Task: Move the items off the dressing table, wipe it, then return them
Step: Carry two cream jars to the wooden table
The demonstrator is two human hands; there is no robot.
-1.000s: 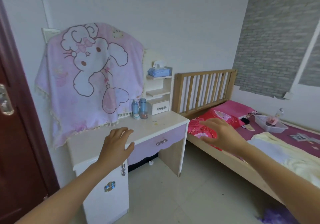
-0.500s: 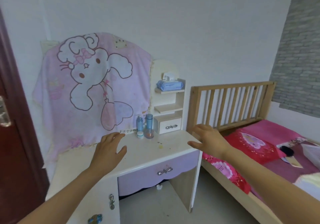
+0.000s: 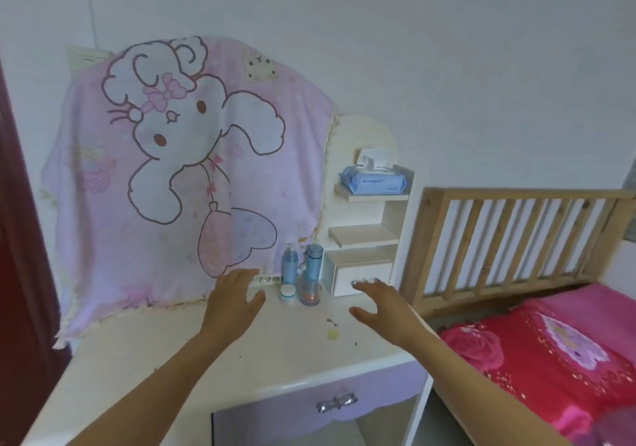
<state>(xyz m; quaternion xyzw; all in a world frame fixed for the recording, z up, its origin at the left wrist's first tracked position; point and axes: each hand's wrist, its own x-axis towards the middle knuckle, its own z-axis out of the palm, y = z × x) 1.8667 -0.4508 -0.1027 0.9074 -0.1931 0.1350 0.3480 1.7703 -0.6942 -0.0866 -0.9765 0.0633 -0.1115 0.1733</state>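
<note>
The white dressing table fills the lower middle, with small crumbs and a yellowish stain on its top. At its back stand two blue bottles, a small white jar and a clear round jar. My left hand hovers open just left of the white jar, not touching it. My right hand hovers open to the right of the clear jar, in front of the small drawer. A blue pack of wipes lies on the top shelf.
A pink cartoon blanket hangs over the mirror behind the table. A wooden bed rail and a bed with red and pink bedding stand close on the right. A dark red door borders the left.
I have come closer to the dressing table. Both hands have moved forward over the tabletop, towards the bottles and jars at the back, and stay open.
</note>
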